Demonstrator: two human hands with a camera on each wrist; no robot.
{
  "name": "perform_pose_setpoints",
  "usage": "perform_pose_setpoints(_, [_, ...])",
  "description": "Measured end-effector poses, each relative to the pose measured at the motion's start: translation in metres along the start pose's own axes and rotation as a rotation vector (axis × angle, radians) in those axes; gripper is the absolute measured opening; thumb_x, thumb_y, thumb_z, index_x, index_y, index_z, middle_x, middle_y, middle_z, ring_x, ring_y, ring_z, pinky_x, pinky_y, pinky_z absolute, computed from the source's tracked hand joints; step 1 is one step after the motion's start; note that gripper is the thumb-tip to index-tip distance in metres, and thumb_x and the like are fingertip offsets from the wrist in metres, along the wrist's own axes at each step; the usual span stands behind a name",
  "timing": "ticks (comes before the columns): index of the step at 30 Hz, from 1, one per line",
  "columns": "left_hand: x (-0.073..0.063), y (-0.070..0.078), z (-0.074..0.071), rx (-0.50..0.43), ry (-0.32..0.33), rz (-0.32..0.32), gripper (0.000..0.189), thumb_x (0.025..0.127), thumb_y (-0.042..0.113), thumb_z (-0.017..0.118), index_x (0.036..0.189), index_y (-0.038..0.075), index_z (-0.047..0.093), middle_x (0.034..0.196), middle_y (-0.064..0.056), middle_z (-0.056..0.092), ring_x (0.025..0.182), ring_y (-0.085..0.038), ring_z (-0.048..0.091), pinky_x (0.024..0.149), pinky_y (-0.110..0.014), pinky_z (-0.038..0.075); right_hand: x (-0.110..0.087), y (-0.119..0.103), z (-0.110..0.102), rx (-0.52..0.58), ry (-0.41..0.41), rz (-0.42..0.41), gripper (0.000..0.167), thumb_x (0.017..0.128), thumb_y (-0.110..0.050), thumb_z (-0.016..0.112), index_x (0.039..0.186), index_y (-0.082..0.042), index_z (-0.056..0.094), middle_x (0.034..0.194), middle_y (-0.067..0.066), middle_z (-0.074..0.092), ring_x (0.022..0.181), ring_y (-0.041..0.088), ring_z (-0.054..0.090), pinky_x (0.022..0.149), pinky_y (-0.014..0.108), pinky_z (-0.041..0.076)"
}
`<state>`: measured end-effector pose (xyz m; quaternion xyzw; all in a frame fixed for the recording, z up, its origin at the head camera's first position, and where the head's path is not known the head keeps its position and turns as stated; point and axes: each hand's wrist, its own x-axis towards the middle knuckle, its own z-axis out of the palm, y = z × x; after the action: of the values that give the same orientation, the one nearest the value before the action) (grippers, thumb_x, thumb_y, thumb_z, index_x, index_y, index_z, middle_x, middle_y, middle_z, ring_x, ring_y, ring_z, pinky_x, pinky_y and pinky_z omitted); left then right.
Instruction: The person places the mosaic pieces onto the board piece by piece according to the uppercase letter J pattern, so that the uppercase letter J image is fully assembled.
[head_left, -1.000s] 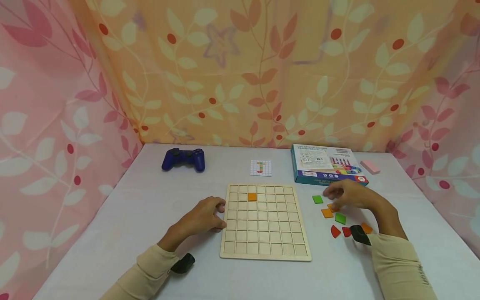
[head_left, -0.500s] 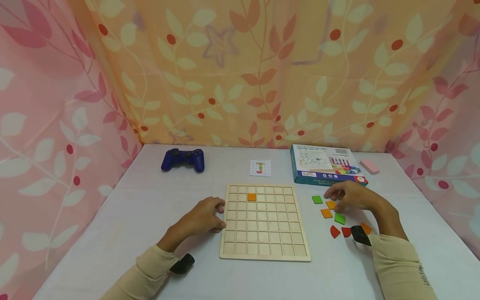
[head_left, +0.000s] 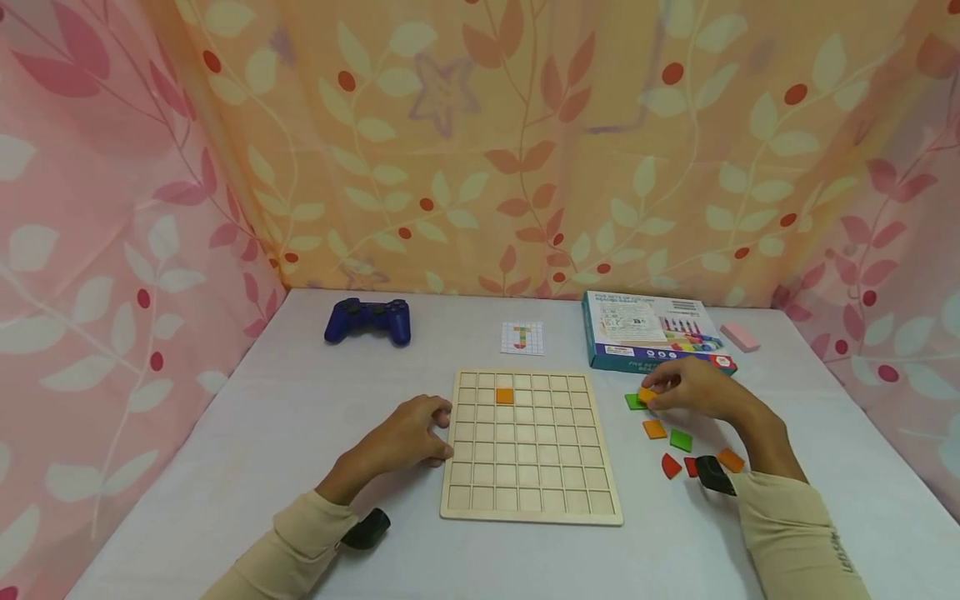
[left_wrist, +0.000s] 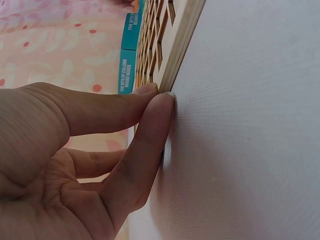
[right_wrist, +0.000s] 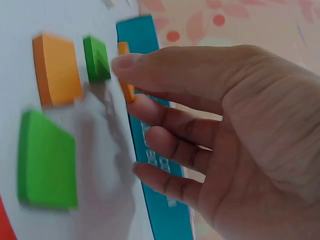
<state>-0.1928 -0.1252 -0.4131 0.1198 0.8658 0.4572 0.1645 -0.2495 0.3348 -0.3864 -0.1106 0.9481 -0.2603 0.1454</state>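
Now the right hand [head_left: 701, 388] pinches an orange tile [right_wrist: 128, 92], edge-on in wrist view, the left hand [head_left: 405, 431] relaxed.

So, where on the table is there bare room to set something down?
Two bare patches: between the controller and left hand, and along the near edge of the board, between the sleeves. It is crowded right of the board, where tiles lie beside the right hand, with the box beyond.

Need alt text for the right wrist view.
Right hand pinching an orange tile. On the white tabletop lie two green tiles, another orange tile and a red piece cut off at lower left; a teal box sits behind the hand.
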Motion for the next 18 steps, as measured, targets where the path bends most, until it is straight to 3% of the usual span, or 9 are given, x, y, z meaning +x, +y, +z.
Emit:
perform_pose_setpoints(11, [-0.001,0.000,0.001,0.007,0.007,-0.017,0.065,0.083,-0.007,0.085,0.141,-0.010,0.055,0.113,-0.010,0.058,0.072,-0.014,0.067,0.064,-0.025,0.060,0.017,-0.033,0.025,0.035,0.103,-0.113,0.031,0.093,-0.025,0.082,0.117,-0.008,0.079,0.099,0.003,0.069,0.090,0.021,0.059,0.072,0.029,0.053])
perform_pose_setpoints(18, [0.000,0.002,0.002,0.006,0.007,-0.025,0.065,0.083,-0.007,0.085,0.141,-0.010,0.055,0.113,-0.010,0.059,0.072,-0.013,0.066,0.064,-0.025,0.060,0.022,-0.055,0.038,0.049,0.100,-0.130,0.029,0.091,-0.017,0.081,0.118,-0.007,0.079,0.106,0.005,0.070,0.097,0.024,0.059,0.075,0.031,0.055])
